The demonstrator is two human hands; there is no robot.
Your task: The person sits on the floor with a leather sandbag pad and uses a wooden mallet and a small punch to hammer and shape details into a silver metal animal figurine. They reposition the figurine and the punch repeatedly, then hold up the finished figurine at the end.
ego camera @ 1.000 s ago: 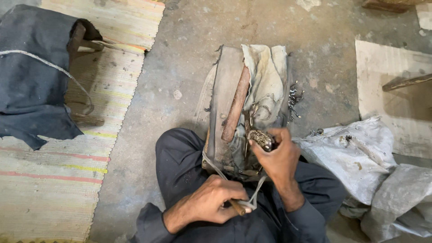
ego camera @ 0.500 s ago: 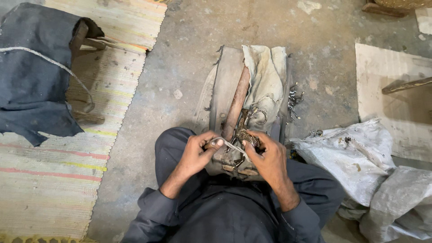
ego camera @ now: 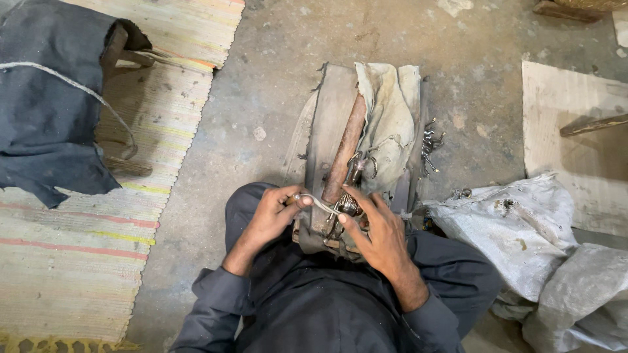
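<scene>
I sit on a concrete floor with a wooden work block between my knees. A reddish-brown wooden handle lies along the block, next to a dirty cloth. My left hand pinches the end of a thin curved metal rod that runs across to a small metal piece. My right hand holds that metal piece against the near end of the block, fingers wrapped around it.
A striped woven mat covers the floor at left, with a dark cloth bag and a wooden stool frame on it. White sacks lie at right. Small metal parts sit beside the block. A pale board lies far right.
My left hand came up from my lap to the block and now holds the thin rod out to the left. My right hand lowered onto the metal piece.
</scene>
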